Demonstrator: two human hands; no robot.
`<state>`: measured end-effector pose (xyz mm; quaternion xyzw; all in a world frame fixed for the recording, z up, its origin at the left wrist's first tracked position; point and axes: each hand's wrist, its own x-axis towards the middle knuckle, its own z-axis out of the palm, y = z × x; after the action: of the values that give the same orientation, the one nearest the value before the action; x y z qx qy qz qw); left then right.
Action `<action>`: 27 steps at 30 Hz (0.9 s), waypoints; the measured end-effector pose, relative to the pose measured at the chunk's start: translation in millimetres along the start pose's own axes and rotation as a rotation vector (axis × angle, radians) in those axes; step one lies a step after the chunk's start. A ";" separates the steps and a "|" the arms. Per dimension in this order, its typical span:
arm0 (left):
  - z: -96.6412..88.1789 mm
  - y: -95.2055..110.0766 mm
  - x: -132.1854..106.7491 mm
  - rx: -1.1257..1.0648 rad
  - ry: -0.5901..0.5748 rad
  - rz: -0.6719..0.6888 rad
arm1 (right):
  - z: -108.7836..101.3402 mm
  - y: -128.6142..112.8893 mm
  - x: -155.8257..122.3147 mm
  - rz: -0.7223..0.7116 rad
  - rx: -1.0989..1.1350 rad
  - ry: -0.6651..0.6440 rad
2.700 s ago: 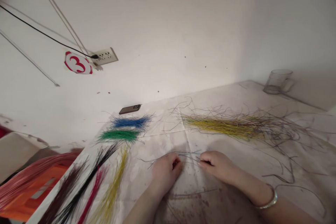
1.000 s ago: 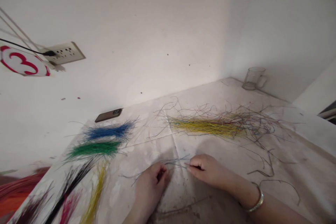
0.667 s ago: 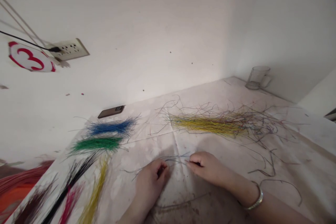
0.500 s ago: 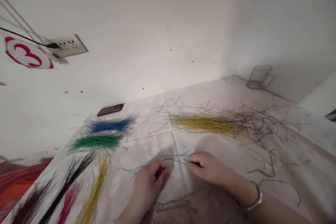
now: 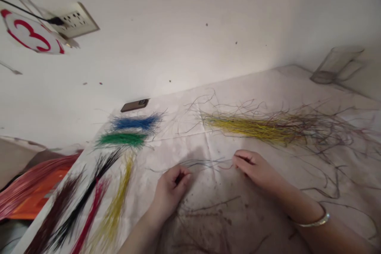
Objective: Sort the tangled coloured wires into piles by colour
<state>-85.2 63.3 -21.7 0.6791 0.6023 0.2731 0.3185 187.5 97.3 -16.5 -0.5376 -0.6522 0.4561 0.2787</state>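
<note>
a few thin blue-grey strands [image 5: 202,163], one reddish near the right end, stretch in a loose line just below the yellow pile [image 5: 253,129] on the sheet-covered table [image 5: 324,83]. the left hand [image 5: 171,194] sits below the pile's left end, curled narrow, its fingertips pinched on the strands' left end. the right hand [image 5: 256,168], with a bangle [image 5: 312,222] at its wrist, lies just below the pile's middle, its fingers [image 5: 241,158] closed narrow on the other end; the exact grip is too small to tell. stray wires [image 5: 327,190] spread right of the pile. left of it lie a blue bundle [image 5: 136,124] and a green bundle [image 5: 122,139], with black [image 5: 89,178], red [image 5: 89,214], pale yellow [image 5: 117,198] and maroon [image 5: 55,210] bundles further left toward the table's edge. a phone [image 5: 134,105] lies beyond the blue bundle's end, and a glass mug [image 5: 336,65] stands past the pile's far right.
</note>
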 end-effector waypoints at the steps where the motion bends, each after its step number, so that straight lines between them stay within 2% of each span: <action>1: -0.8 0.4 -1.0 -0.021 0.010 -0.010 | -1.7 1.0 -1.2 -0.013 -0.044 0.012; 3: -2.1 1.0 -2.2 -0.046 0.023 -0.022 | -3.4 3.7 -4.2 -0.068 -0.164 0.011; 6: -4.0 -0.2 -2.4 -0.045 0.038 -0.035 | -3.5 6.8 -9.9 -0.141 -0.367 -0.057; 11: -12.3 -4.7 2.1 0.156 0.043 -0.027 | -4.1 8.5 -17.9 -0.100 -0.624 -0.182; 18: -20.4 -7.1 8.2 0.337 -0.024 0.114 | -10.9 13.8 -21.3 0.034 -0.723 -0.136; 27: -26.5 -4.6 8.7 0.408 -0.088 0.133 | -15.6 8.5 -19.1 0.130 -0.791 -0.106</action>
<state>-107.1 75.0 -8.1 0.7789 0.5846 0.1362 0.1817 209.7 83.7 -15.1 -0.6190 -0.7556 0.2139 -0.0131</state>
